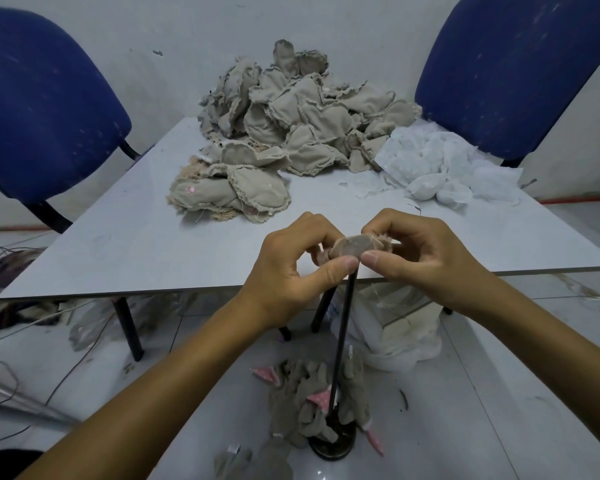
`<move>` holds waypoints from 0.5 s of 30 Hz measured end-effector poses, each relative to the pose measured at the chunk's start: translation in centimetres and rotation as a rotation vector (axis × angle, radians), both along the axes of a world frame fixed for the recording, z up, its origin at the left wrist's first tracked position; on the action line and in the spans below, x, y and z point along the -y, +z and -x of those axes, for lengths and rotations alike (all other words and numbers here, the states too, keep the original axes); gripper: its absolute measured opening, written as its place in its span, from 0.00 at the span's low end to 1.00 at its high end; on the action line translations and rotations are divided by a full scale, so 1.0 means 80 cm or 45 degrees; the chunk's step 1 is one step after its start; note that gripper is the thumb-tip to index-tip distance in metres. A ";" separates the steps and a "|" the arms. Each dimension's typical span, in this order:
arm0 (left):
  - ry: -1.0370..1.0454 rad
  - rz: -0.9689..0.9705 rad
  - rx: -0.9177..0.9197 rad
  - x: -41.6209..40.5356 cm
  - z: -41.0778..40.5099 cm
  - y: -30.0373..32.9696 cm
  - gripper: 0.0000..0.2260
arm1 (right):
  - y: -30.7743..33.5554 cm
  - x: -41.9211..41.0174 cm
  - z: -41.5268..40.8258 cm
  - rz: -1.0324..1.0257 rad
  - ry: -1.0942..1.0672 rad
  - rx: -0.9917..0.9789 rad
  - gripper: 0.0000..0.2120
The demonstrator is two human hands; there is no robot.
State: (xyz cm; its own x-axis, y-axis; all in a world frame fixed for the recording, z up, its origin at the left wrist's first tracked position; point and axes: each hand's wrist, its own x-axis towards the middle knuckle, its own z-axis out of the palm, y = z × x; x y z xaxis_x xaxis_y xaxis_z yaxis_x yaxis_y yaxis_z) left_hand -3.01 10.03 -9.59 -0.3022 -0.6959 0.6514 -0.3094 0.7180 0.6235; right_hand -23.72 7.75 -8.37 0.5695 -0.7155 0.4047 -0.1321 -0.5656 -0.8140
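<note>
A small beige fabric piece [352, 247] sits over the top of a thin black rod [342, 341] that rises from a round dark base [333, 445] on the floor. My left hand [291, 268] pinches the fabric from the left with thumb and curled fingers. My right hand [423, 258] pinches it from the right, thumb beside the rod's top. The rod's tip is hidden inside the fabric.
A big heap of beige sewn fabric pieces [291, 123] and white fabric [437, 168] lie on the low grey table [153, 237]. Blue chairs [39, 109] [520, 71] stand at both far corners. Finished pieces [309, 403] lie around the base. Wires [14, 386] trail at left.
</note>
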 end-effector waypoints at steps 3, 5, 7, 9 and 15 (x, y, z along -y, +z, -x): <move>-0.016 -0.106 -0.116 0.001 0.002 0.000 0.14 | -0.001 0.002 -0.001 -0.036 -0.032 -0.006 0.07; -0.034 -0.175 -0.163 0.002 0.003 0.002 0.12 | -0.001 0.002 0.000 -0.055 -0.032 -0.011 0.07; -0.055 -0.232 -0.183 0.003 0.003 0.002 0.09 | -0.001 0.000 0.000 -0.070 -0.014 -0.014 0.06; -0.077 -0.273 -0.193 0.002 0.005 0.002 0.10 | -0.001 -0.001 0.000 -0.090 0.001 -0.015 0.04; -0.162 -0.510 -0.430 0.003 0.013 0.004 0.07 | -0.005 -0.005 -0.005 -0.212 -0.054 0.133 0.04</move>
